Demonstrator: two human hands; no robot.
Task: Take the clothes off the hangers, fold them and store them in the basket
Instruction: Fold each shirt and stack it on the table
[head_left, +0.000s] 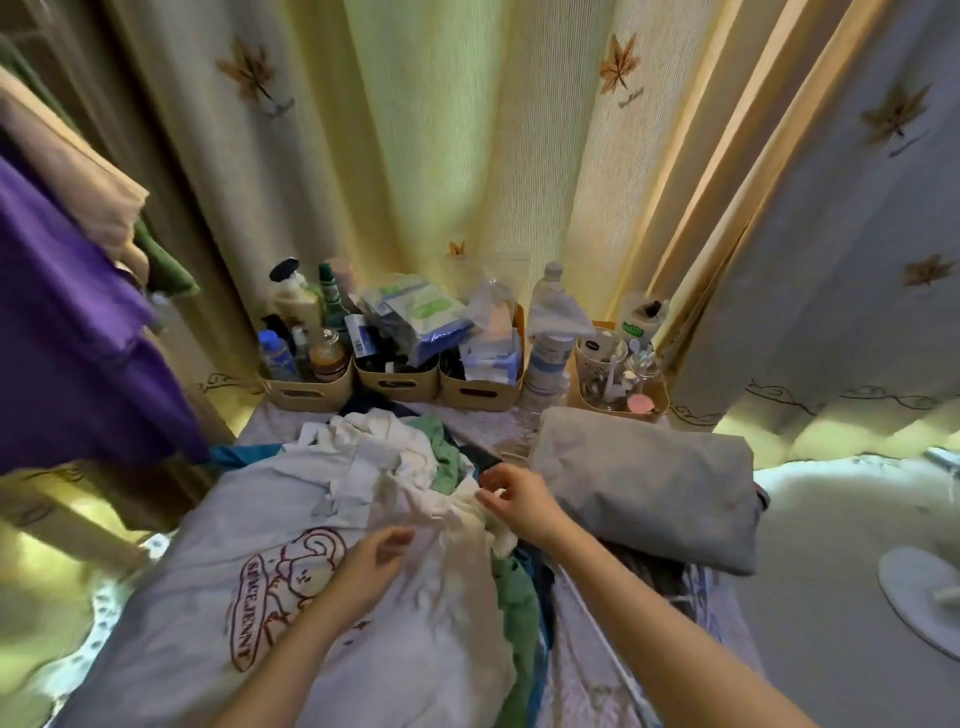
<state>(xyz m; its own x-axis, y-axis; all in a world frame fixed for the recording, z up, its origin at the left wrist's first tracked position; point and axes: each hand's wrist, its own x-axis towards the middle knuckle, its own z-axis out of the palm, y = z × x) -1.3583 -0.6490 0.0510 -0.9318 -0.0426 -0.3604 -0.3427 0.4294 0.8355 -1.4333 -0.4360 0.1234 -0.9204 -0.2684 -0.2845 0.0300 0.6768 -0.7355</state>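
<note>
**Curtained corner, clothes heap mid-sorting**

Leaf-print curtains (441, 130) back the heap. The right grip (519, 501) pinches a crumpled white garment (441, 522) just right of the printed shirt (249, 571), probably to pull it free for folding. The left grip (371, 561) is blurred, and I cannot tell whether it holds cloth.

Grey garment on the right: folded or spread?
Folded: the grey garment lies as a compact, layered rectangle with rounded doubled edges.

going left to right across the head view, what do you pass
purple shirt → left hand → right hand, pinching white cloth → grey folded cloth → fan base
</note>
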